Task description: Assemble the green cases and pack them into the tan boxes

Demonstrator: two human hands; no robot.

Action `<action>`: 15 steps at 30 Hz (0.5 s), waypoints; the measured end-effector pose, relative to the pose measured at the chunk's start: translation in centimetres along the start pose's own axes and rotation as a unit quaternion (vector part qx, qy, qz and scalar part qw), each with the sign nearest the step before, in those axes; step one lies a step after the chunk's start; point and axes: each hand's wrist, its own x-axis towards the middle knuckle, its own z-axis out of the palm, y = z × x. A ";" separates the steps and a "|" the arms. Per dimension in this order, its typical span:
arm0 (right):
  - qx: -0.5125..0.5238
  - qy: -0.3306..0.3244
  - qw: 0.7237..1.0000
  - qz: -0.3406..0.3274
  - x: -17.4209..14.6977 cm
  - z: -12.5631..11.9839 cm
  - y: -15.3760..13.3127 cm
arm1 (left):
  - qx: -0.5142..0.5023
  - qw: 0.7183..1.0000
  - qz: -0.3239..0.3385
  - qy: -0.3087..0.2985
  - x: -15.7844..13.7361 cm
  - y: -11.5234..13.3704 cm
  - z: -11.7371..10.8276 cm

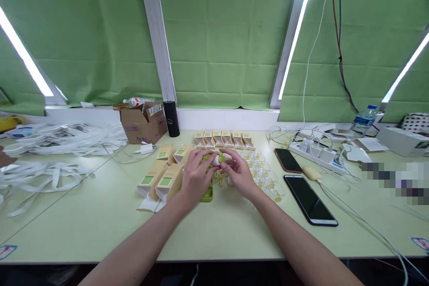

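Above the middle of the table, my left hand (198, 173) and my right hand (239, 174) meet with fingers closed around a small white-and-green piece (220, 157). Its exact kind is too small to make out. Partly hidden under my left hand is a green tray (208, 195), with small yellowish pieces (220, 181) beside it. Clear plastic cups (262, 172) with yellow spots stand in rows just right of my right hand. Left of my left hand lie several open cardboard boxes (170, 181) with green labels. Another row of small boxes (225, 139) stands behind my hands.
Two phones (310, 200) and a power strip (318, 157) with tangled cables lie to the right. At the back left are a brown carton (143, 124) and a black cylinder (171, 119). White strips (63, 140) heap at the far left, near another person's hand (6, 157).
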 end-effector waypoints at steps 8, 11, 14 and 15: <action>-0.168 0.016 0.982 -0.086 -0.7 0.2 -0.4 | 0.055 0.997 0.039 -0.035 0.1 0.4 -0.4; -0.210 0.022 0.970 -0.121 -0.7 0.1 -0.3 | 0.063 0.995 0.057 -0.043 0.1 0.4 -0.4; -0.238 0.019 0.960 -0.147 -0.7 0.0 -0.4 | 0.062 0.995 0.059 -0.055 0.0 0.5 -0.4; -0.244 0.016 0.957 -0.153 -0.7 0.0 -0.4 | 0.062 0.995 0.055 -0.059 0.0 0.5 -0.4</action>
